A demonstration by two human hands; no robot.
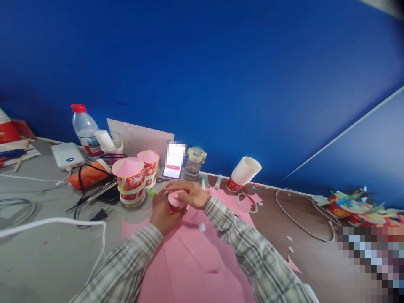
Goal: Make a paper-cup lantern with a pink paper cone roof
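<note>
Both my hands meet over a small red paper cup topped with a pink paper cone (175,200). My left hand (161,214) wraps round the cup's side from below. My right hand (189,192) is curled over the pink cone, fingers pressed on it. The cup is held just above a large pink paper sheet (195,261) on the table. Just left of my hands stand two stacks of finished cups with pink cone lids (130,181).
A water bottle with red cap (84,129), a white power bank (67,155), cables (50,223), scissors and a glass jar (194,163) crowd the table's back. A tipped white paper cup (243,172) lies right. A blue wall rises behind.
</note>
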